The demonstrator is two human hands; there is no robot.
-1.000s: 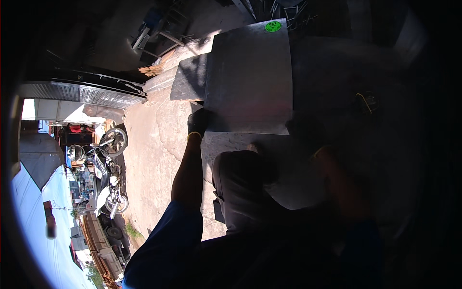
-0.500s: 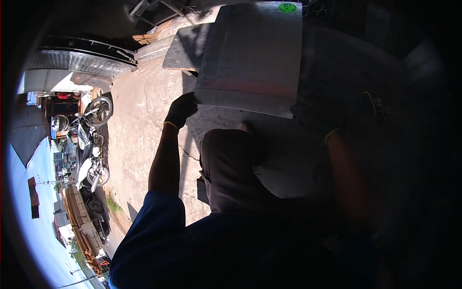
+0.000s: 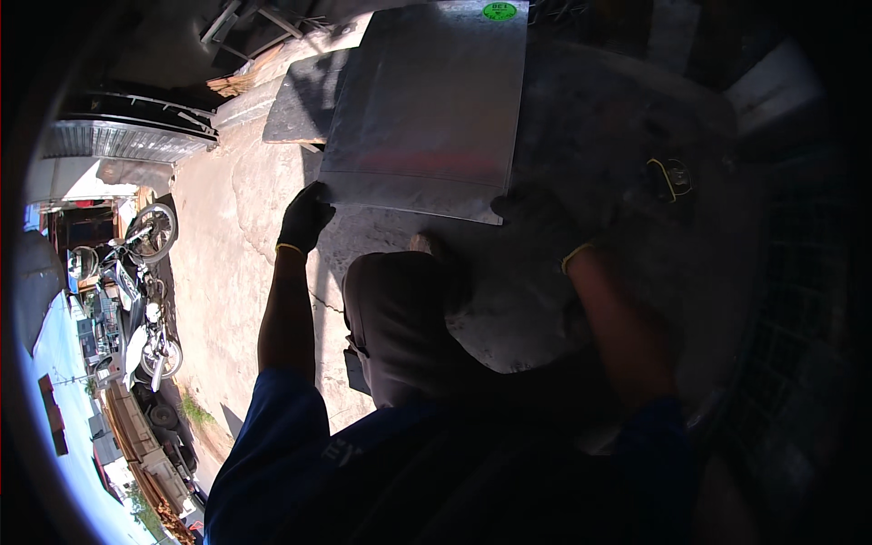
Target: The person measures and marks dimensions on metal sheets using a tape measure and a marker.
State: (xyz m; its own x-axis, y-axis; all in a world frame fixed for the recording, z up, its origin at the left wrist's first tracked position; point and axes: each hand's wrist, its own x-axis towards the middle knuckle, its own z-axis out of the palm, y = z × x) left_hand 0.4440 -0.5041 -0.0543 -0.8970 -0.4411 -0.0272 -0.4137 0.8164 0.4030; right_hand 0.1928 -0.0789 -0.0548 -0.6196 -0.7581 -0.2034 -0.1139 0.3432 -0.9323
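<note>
A grey metal sheet [image 3: 425,118] with a green oval sticker [image 3: 499,11] at its far edge stretches out in front of me. My left hand [image 3: 307,218], in a dark glove with a yellow cuff, is closed at the sheet's near left corner. At the near right corner is my right hand [image 3: 536,221], gloved alike. Deep shadow covers its fingers, but they appear to grip the sheet's edge. My bent knee [image 3: 391,318] sits just below the sheet's near edge.
A dark flat board [image 3: 304,98] lies beside the sheet on the left. On the shaded floor at right is a small black-and-yellow object [image 3: 670,179]. Motorcycles [image 3: 145,291] stand at far left, near a corrugated metal panel [image 3: 127,141]. Metal frames [image 3: 263,27] are at the back.
The view has swung rightward, so the sheet, board and motorcycles appear further left. Both hands remain at the sheet's near corners. The black-and-yellow object shows more clearly.
</note>
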